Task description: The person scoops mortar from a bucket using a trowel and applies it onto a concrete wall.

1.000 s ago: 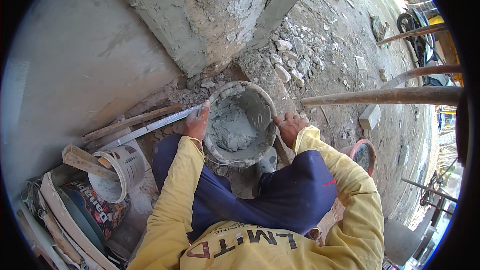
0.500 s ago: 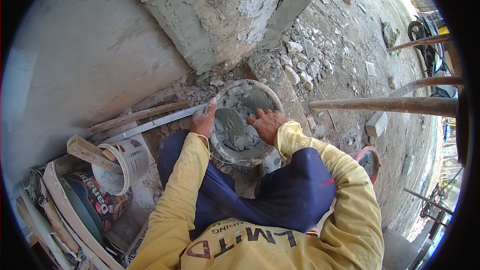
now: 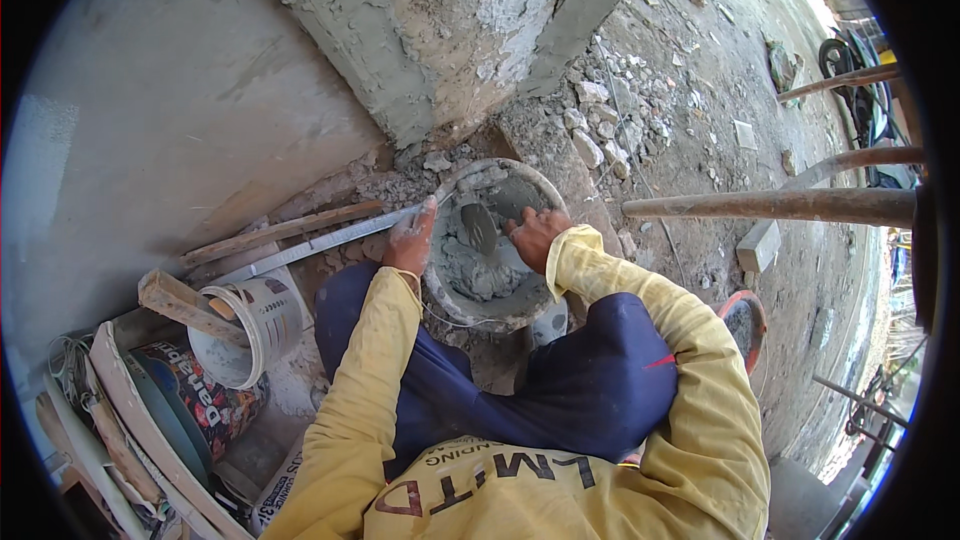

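Observation:
Between my knees stands a round bucket (image 3: 547, 183) with a mortar-smeared rim. Wet grey mortar (image 3: 487, 280) covers its inside and lies heaped toward the near side. My right hand (image 3: 537, 238) is closed over the right part of the bucket, gripping a trowel (image 3: 479, 228). The trowel's blade is tilted above the mortar, and its handle is hidden by my fingers. My left hand (image 3: 410, 240), dusted with mortar, is closed on the bucket's left rim. The end of a long pale straightedge (image 3: 330, 240) meets this hand; whether my fingers touch it I cannot tell.
A partly plastered column (image 3: 450, 40) rises just beyond the bucket. On the left are a wooden strip (image 3: 280, 231), a white pail (image 3: 272, 318) holding a wood piece, and a larger container (image 3: 125, 410). Rubble (image 3: 590, 145), poles (image 3: 770, 206) and a block (image 3: 758, 246) lie rightward.
The trowel blade has turned from lying broad over the mortar to a steeper, narrower tilt. My right hand has rolled with it; my left hand stays at the rim.

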A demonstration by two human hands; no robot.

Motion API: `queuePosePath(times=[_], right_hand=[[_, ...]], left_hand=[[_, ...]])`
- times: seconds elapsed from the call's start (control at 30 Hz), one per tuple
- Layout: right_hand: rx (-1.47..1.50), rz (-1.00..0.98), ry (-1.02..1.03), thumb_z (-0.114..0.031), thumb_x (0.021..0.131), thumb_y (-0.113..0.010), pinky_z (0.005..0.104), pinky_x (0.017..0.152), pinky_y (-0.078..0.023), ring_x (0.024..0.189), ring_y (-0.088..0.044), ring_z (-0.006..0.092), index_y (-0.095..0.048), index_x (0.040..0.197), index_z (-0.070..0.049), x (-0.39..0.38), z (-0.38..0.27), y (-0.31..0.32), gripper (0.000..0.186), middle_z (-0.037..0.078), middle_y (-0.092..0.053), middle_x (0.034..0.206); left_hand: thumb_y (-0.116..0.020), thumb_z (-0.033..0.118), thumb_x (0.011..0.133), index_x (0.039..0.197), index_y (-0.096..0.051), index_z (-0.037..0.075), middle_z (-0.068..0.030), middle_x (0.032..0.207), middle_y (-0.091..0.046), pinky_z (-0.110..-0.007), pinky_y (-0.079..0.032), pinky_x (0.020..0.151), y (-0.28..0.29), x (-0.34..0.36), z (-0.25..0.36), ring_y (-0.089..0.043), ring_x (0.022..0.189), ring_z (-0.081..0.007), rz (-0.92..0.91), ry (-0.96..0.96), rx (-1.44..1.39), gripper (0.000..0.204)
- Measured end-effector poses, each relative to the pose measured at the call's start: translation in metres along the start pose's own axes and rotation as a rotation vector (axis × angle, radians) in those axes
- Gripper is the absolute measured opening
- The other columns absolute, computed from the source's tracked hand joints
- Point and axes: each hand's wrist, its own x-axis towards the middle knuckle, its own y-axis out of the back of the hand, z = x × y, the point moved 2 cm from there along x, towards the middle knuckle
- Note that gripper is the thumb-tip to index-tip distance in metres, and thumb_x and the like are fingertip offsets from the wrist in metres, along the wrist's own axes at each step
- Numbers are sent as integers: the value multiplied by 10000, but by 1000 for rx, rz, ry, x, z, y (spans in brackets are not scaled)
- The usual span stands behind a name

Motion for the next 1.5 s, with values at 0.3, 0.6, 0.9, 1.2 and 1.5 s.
queuePosePath(times=[0.3, 0.6, 0.9, 1.2, 1.5], right_hand=[[-4, 82, 201, -162, 878, -488, 408, 760, -533, 909, -648, 315, -561, 1201, -153, -9, -5, 17, 332, 167, -578, 1032], [259, 219, 94, -241, 770, -635, 437, 656, -540, 795, -643, 323, -544, 1060, -157, -75, 62, 39, 315, 76, -599, 952], [502, 557, -203, -359, 810, -698, 392, 645, -486, 693, -618, 317, -497, 1016, -65, -172, 109, 201, 412, 140, -587, 815], [605, 1262, 74, -358, 968, -507, 296, 558, -420, 608, -478, 114, -574, 938, -7, -200, 152, 409, 358, 2, -500, 679], [464, 1285, -89, -355, 984, -459, 374, 600, -448, 581, -523, 222, -562, 904, -4, -159, 212, 453, 374, 113, -557, 654]], left_hand=[[-500, 550, 912, 1137, -623, -32, -190, 1083, -648, -344, -419, 909, -1, -9, 11, -594, 1013, -294, 52, -13, -6, 636], [-581, 561, 867, 1211, -591, -46, -161, 1218, -600, -311, -383, 977, 10, -14, 39, -548, 1123, -225, -37, 145, -134, 698], [-525, 630, 845, 1093, -649, -32, -251, 1132, -620, -422, -408, 965, 9, -14, 10, -563, 1107, -381, 63, 85, 154, 718], [-479, 764, 760, 1217, -557, -66, -318, 1252, -523, -436, -362, 1024, 8, 31, -41, -477, 1217, -420, 12, 145, 246, 951], [-553, 636, 823, 1162, -622, 1, -222, 1191, -605, -403, -418, 952, 10, 11, -1, -561, 1130, -337, -1, 138, 178, 723]])
